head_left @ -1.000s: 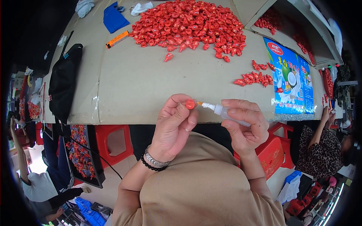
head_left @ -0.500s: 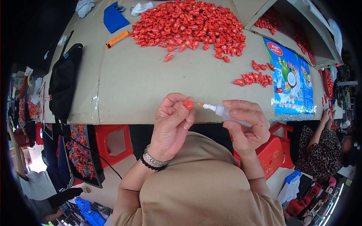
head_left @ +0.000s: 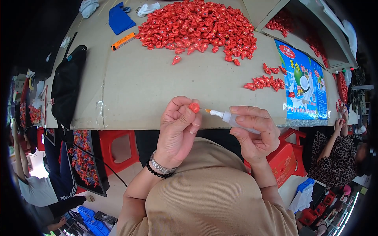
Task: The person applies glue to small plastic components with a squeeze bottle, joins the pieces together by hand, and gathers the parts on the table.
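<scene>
Between the thumb and fingers of my left hand (head_left: 178, 122) is a small rounded red plastic piece (head_left: 194, 107). My right hand (head_left: 258, 131) grips a clear squeeze bottle (head_left: 238, 120) with a white neck and an orange needle tip. The bottle lies nearly level, its thin needle pointing left at the red piece; whether the needle touches it I cannot tell. Both hands are above the near edge of the table (head_left: 153, 86). Beyond them lies a large heap of similar small red pieces (head_left: 197, 27).
Right of the heap, several red pieces (head_left: 264, 82) lie beside a blue printed sheet (head_left: 305, 84). An orange marker-like tube (head_left: 123, 41), a blue cloth (head_left: 119, 19) and a black bag (head_left: 69, 86) are on the left. A co-worker's hands (head_left: 341, 120) show at far right.
Both hands have shifted very slightly left, with the red piece and the bottle still held. The co-worker's hands at the right have moved a little.
</scene>
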`<act>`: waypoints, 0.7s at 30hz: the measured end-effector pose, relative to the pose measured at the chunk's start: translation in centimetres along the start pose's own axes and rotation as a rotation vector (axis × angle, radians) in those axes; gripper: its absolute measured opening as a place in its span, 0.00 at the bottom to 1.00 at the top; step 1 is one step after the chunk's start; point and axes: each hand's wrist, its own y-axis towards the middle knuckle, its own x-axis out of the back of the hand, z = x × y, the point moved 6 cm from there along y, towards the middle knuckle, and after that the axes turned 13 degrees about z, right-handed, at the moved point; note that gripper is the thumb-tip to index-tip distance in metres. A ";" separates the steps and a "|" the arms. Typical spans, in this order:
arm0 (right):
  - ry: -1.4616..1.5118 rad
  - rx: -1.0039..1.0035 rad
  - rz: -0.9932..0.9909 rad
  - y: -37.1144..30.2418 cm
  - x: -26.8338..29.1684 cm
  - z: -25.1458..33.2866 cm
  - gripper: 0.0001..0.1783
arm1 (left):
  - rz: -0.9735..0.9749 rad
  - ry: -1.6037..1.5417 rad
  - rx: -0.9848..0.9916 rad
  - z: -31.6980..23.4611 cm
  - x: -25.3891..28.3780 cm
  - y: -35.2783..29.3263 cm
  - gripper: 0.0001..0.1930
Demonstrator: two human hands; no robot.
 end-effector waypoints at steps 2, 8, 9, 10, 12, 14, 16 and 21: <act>0.017 -0.004 0.017 0.0 0.0 0.0 0.15 | -0.012 -0.003 -0.003 0.0 0.1 0.0 0.09; 0.142 -0.013 -0.095 0.1 0.5 -0.5 0.13 | 0.002 -0.039 0.027 0.3 0.2 0.1 0.09; 0.142 -0.013 -0.096 0.1 0.5 -0.5 0.13 | 0.003 -0.070 0.032 0.5 0.3 0.1 0.10; 0.141 -0.019 -0.096 0.1 0.5 -0.6 0.13 | 0.005 -0.100 0.036 0.6 0.3 0.1 0.10; 0.139 -0.026 -0.097 0.0 0.4 -0.7 0.13 | 0.004 -0.113 0.040 0.6 0.3 0.0 0.10; 0.172 -0.048 -0.091 -0.1 0.3 -0.9 0.13 | 0.003 -0.125 0.044 0.7 0.3 0.0 0.10; 0.169 -0.047 -0.091 -0.1 0.1 -0.9 0.13 | 0.023 -0.134 0.040 0.7 0.3 0.0 0.10; 0.175 -0.047 -0.083 -0.1 0.1 -1.1 0.13 | 0.040 -0.142 0.042 0.8 0.2 0.0 0.10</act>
